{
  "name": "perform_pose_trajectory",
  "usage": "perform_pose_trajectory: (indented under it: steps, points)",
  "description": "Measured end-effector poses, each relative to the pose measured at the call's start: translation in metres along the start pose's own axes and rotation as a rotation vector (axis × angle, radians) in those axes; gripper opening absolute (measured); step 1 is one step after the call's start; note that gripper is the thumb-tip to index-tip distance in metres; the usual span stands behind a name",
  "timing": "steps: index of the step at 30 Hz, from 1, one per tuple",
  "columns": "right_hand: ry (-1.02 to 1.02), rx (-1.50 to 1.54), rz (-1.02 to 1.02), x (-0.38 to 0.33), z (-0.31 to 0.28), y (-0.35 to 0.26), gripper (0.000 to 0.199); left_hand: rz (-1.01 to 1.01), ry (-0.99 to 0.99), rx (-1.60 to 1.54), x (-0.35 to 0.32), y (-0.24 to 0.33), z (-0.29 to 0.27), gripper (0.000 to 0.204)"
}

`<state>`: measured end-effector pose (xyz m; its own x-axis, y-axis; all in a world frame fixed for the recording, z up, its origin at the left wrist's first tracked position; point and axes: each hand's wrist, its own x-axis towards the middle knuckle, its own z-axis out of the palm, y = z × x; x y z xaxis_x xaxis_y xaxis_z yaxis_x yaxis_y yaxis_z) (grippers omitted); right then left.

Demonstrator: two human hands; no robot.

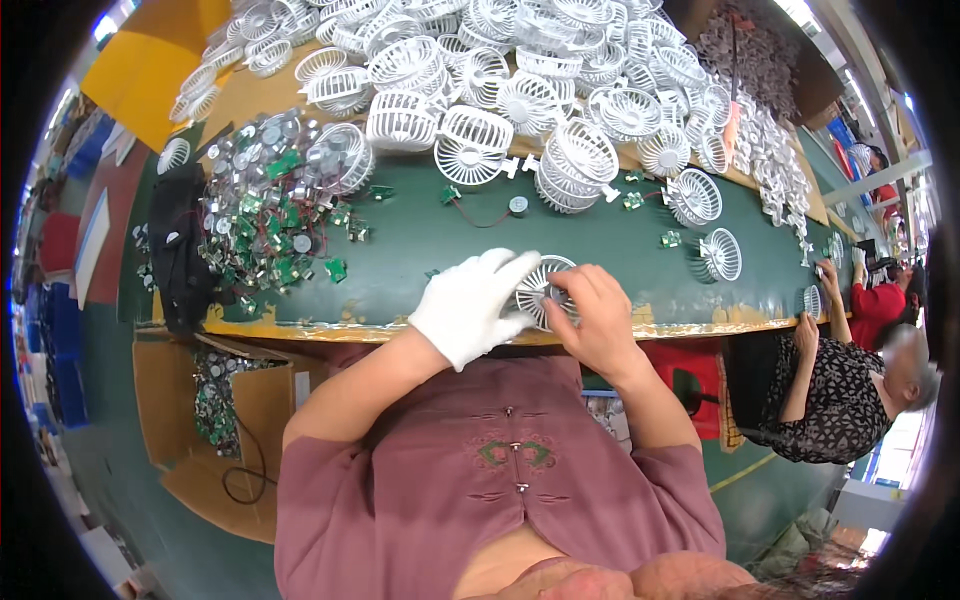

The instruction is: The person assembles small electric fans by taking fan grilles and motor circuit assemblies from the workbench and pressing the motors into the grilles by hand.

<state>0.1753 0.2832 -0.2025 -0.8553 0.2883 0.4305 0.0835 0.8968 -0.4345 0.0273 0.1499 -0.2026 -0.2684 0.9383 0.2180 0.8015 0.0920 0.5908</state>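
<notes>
On the green bench (390,270), there is room left of the left hand (472,308), until the big heap of green boards (285,228) gets in the way. Right of the right hand (600,318), there is a gap before a small white cage (722,255). Farther back, a stack of cages (577,165) and a big white pile (405,65) block the way.

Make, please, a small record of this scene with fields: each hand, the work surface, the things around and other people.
Left hand: white-gloved, at the left edge of a white slatted cage
Right hand: bare, fingers at the same cage's right side
Surface: green table, its near edge worn
Table, left: heap of green circuit boards with silver discs
Table, far side: pile of white cages
Below, left: open cardboard box
Others: co-worker in patterned top, at right
</notes>
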Motion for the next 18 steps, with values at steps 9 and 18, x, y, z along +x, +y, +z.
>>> perform_pose_trajectory:
  steps: [9,18]
  points:
    - [-0.284,-0.281,-0.12,-0.002,0.006,0.027,0.027,0.086,-0.216,0.133,0.002,-0.015,0.024,0.038]
    - [-0.367,-0.287,-0.247,0.005,0.011,0.028,0.03,0.158,-0.134,0.174,-0.003,-0.026,0.023,0.028]
